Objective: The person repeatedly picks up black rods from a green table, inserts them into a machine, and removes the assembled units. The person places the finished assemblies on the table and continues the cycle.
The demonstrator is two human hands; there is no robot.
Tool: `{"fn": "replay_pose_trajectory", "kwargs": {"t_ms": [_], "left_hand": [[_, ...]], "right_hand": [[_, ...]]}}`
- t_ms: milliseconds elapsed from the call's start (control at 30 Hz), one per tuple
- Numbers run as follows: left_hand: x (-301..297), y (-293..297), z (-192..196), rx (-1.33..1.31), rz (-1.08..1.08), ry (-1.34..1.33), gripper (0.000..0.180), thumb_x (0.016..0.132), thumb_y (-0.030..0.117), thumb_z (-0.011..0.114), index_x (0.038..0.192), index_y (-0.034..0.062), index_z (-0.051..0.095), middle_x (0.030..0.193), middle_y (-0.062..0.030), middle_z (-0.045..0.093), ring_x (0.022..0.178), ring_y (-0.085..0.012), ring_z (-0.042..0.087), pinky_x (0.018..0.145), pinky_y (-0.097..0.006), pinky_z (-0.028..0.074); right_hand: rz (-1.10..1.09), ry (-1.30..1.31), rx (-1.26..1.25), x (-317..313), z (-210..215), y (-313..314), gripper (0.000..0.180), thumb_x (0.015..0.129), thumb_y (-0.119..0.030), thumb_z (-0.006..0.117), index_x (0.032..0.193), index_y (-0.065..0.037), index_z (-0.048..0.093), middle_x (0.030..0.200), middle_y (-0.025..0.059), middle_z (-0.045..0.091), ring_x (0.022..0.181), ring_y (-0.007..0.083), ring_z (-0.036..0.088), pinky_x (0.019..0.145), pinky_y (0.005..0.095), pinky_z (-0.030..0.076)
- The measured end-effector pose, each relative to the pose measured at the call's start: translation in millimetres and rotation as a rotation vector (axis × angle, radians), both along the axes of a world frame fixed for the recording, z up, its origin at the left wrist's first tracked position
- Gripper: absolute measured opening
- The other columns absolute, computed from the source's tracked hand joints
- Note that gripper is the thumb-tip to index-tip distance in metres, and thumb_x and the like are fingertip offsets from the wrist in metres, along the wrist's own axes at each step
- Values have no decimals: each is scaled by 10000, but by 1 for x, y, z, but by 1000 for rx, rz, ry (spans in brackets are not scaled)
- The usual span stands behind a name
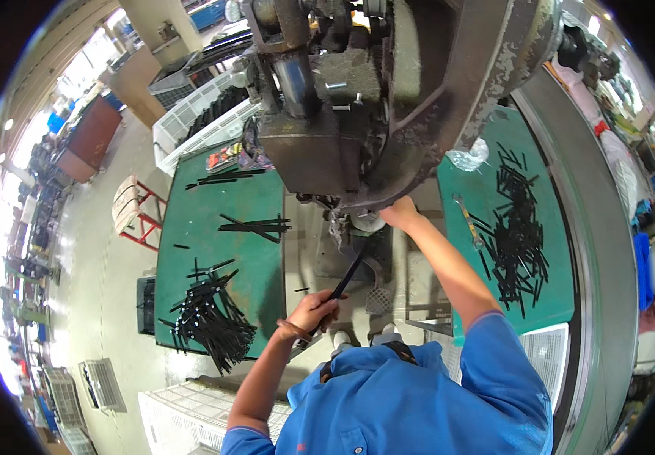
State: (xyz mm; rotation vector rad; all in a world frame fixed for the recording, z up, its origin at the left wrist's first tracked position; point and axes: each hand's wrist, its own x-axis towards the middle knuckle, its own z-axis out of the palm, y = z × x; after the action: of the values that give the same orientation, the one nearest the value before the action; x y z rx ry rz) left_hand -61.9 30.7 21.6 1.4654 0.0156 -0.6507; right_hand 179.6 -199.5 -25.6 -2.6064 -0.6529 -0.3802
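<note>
My left hand [318, 309] is closed round a black strip [351, 274], which slants up and away toward the base of a large, worn press machine [320, 152]. Whether it grips one strip or a few together cannot be told. My right hand [400, 212] reaches in under the machine's head, beside a pale rounded part [367, 221]; its fingertips are hidden there. On the green table to the left lie a fanned pile of black strips [217, 315] and a smaller crossed bunch [263, 226]. A large heap of short black pieces [521, 227] covers much of the right green table.
A wrench [468, 220] and a crumpled clear plastic bag [470, 155] lie on the right table. White crates stand at the far left [206, 125] and near left [191, 413]. Below the machine is a foot pedal [378, 299]. A red-framed stool [139, 212] stands beyond the left table.
</note>
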Motion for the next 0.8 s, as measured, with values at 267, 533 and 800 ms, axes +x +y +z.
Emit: {"fn": "replay_pose_trajectory", "kwargs": {"t_ms": [267,533,800], "left_hand": [[39,-32,20,-195,417,15,315,956,298,438,1146,66,536,755,-38,608,487,-85,513,435,-216,414],[79,-33,8,-294,432,-60,256,959,220,440,1142,49,497,832,-92,633,511,-109,574,429,-208,433],[66,-34,4,-518,442,52,224,961,237,450,1094,70,519,831,-81,646,523,-103,563,414,-203,412]], "right_hand": [[-203,-273,178,34,-56,53,222,760,-220,566,853,-26,622,855,157,648,787,344,616,675,431,501],[-92,-361,343,36,-65,27,219,680,-194,596,845,-56,636,861,165,641,836,369,595,711,446,490],[-49,200,618,-35,11,12,98,745,-80,608,799,-1,628,676,137,627,600,234,598,568,354,456]]}}
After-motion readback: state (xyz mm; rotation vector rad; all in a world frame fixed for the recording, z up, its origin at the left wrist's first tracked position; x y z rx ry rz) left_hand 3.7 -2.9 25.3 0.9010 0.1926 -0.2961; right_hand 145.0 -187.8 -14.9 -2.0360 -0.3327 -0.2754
